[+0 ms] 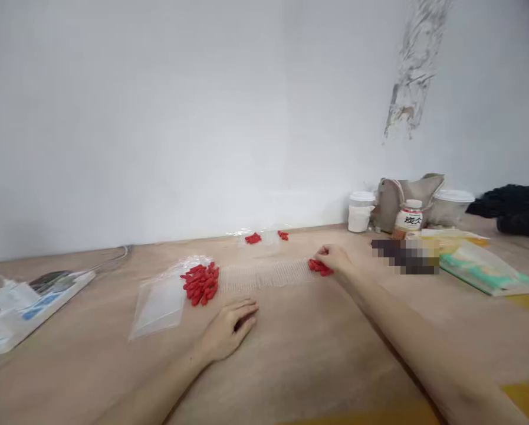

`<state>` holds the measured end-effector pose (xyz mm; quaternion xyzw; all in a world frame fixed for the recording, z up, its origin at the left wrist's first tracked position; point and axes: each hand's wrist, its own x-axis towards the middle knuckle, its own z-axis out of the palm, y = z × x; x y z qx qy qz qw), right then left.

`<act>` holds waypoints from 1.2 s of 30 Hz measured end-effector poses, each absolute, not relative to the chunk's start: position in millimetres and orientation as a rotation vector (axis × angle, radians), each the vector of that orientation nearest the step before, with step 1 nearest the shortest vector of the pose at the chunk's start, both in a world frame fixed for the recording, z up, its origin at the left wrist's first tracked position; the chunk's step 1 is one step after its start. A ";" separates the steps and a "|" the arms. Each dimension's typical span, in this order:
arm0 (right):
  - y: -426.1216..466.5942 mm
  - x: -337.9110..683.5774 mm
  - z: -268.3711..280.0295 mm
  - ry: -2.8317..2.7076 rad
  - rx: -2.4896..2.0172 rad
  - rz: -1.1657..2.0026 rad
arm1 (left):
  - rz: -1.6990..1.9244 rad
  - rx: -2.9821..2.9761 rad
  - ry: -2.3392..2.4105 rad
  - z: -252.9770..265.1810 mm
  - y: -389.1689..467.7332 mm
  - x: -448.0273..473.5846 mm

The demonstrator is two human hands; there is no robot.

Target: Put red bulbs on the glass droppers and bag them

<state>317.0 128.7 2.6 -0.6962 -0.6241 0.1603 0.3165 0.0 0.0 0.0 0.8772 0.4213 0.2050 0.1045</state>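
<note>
My right hand reaches to the right end of a row of thin clear strands or sticks. Its fingers are pinched on a small red piece at the edge of a little red cluster; the fingertips partly hide the contact. My left hand rests on the table in front of the row, thumb apart from the loosely bent fingers, holding nothing. Behind it lies a larger heap of small red elongated pieces, overlapping a clear plastic bag. Two smaller red groups, one of them here, lie by the wall on clear plastic.
On the left a white power strip lies among cables and wrappers. At the back right stand a lidded white cup, a labelled bottle, a grey-brown bag and a lidded tub. A green-edged packet lies nearer.
</note>
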 end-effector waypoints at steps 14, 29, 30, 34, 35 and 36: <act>117.6 309.2 8.4 -1.730 -1.984 0.245 | 0.764 2.434 2.052 21.8 58.1 31.2; 124.2 303.7 7.6 -1.758 -2.012 0.216 | 0.536 2.304 2.397 17.6 98.6 60.0; 124.5 303.7 7.5 -1.763 -2.013 0.220 | 0.507 2.304 2.404 17.9 99.0 61.5; 123.9 303.1 6.6 -1.765 -2.029 0.221 | 0.389 2.309 2.421 19.6 99.7 68.2; 123.4 302.8 6.5 -1.761 -2.035 0.215 | 0.363 2.312 2.423 20.2 99.6 69.8; 123.0 302.5 6.4 -1.758 -2.041 0.208 | 0.338 2.316 2.424 21.0 99.5 71.5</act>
